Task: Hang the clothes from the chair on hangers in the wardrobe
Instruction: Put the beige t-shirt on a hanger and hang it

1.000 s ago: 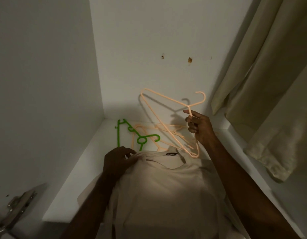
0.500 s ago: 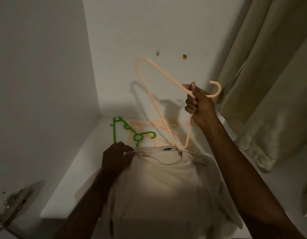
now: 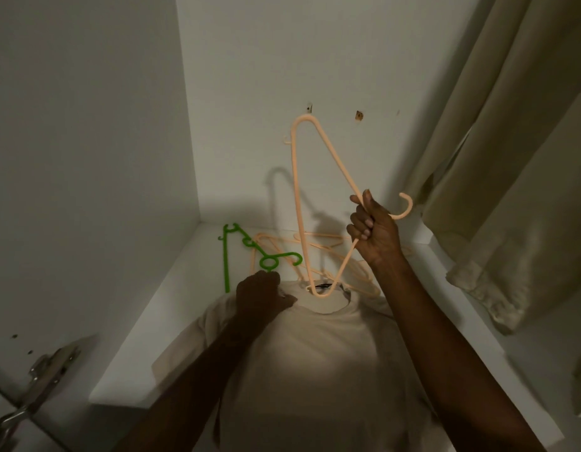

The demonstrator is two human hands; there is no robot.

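The right hand (image 3: 374,231) grips a peach hanger (image 3: 297,197) at its neck, fingers curled tight round the stem just below the hook, which curves out to the right of the fist. The hanger stands on end: 1 shoulder tip points up toward the far wall, the other tip points down and sits inside the neck opening of a beige T-shirt (image 3: 318,360). The shirt lies spread on the white wardrobe shelf (image 3: 171,308), collar toward the far wall, its lower part hanging over the near edge. A dark label shows inside the collar, right beside the hanger's lower tip.

The left hand (image 3: 261,296) holds the shirt at the left side of the collar, fingers curled and pinching the fabric near the shoulder.

Beyond the shirt, on the far part of the shelf, lies a loose pile of peach hangers (image 3: 318,246), flat and overlapping. Just left of them lies a green hanger (image 3: 250,246), its hook near the left hand's knuckles.

To the right hangs a beige curtain-like cloth (image 3: 511,158), its hem bunched on the right-hand ledge. At the near left a metal hinge (image 3: 38,386) is fixed to the wardrobe's side panel.
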